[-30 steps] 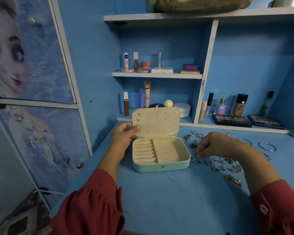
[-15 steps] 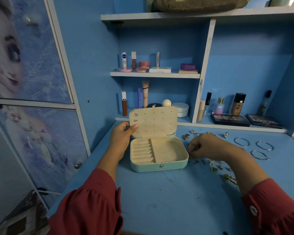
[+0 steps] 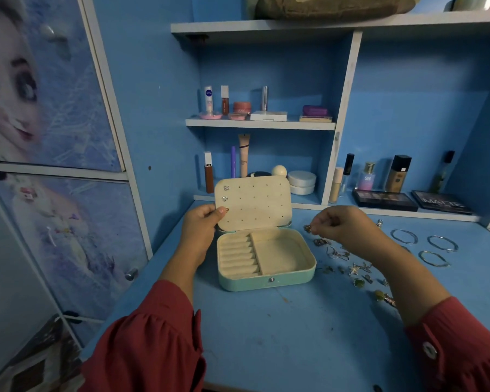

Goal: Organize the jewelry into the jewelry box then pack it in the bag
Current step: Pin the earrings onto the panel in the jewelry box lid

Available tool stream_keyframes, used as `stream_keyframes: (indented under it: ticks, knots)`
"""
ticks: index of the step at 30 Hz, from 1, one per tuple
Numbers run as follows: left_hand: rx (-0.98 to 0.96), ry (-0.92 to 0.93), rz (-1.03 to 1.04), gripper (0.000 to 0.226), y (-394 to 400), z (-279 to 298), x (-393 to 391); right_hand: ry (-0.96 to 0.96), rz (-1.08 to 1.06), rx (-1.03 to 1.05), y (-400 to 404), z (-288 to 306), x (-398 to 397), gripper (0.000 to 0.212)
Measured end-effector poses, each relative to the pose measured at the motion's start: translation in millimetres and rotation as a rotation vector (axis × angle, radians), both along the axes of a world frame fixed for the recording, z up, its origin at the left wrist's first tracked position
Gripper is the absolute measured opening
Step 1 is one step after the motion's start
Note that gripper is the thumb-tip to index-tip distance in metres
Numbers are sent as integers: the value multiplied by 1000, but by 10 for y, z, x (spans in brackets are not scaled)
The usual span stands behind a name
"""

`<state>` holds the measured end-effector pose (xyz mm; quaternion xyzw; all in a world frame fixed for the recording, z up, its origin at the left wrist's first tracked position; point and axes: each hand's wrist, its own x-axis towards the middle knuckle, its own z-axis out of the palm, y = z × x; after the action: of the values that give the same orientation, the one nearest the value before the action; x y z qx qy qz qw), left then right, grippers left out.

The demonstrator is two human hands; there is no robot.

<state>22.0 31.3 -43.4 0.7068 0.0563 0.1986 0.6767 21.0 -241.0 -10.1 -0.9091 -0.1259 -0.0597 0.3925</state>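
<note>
A mint jewelry box lies open on the blue desk, cream inside, with ring rolls on its left and a bare compartment on its right. Its upright earring panel carries three small earrings down its left side. My left hand grips the panel's left edge, thumb on the front. To the right of the box, my right hand is raised over the desk and pinches a small earring. Several loose earrings and rings lie scattered below that hand.
Three silver bangles lie at the desk's right. Cosmetics fill the shelves behind the box, and two dark palettes sit at the back right. A brown bag rests on the top shelf. Cabinet doors stand to the left.
My right hand has lifted off the pile and now holds a small earring up beside the box. My left hand has stayed on the panel.
</note>
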Motion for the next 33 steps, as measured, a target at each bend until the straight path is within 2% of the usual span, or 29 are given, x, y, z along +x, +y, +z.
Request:
stream_keyframes:
  ticks: [3, 5, 8, 13, 22, 27, 33]
  knots:
    - [4, 1, -2, 12, 1, -1, 1, 126, 35, 72, -1, 7, -13, 8]
    - [6, 5, -3, 13, 2, -2, 3, 173, 36, 45, -16, -9, -7, 12]
    - [8, 15, -3, 13, 7, 0, -2, 172, 34, -42, -31, -24, -1, 14]
    - [17, 30, -6, 15, 5, 8, -10, 149, 65, -298, -46, -1, -39, 19]
    - [19, 37, -4, 13, 13, -4, -3, 281, 105, -459, -203, 117, -86, 21]
    - [13, 45, 5, 11, 5, 0, 0, 269, 112, -454, -239, 133, -72, 18]
    - [16, 50, 7, 10, 10, -4, 6, 159, 142, -406, -129, 84, -73, 14]
